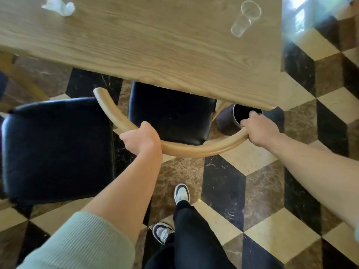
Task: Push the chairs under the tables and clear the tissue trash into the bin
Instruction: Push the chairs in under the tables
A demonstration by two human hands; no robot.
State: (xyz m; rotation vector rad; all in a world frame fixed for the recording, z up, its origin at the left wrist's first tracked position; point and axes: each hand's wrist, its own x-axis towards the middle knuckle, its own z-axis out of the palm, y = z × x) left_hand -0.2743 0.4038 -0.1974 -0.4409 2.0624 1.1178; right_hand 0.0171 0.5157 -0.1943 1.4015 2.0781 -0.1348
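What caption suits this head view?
Both hands, left hand and right hand, grip the curved wooden chair back, its black seat partly under the wooden table.

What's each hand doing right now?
Left hand: closed on the chair's curved wooden backrest.
Right hand: closed on the same backrest, at its other end.

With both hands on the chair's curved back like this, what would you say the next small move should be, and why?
Probably keep pushing the chair straight forward. Both the left hand and right hand grip its curved backrest, and only the front of the dark seat sits under the table; most still shows. Watch the bin beside the right hand. The tissue can wait.
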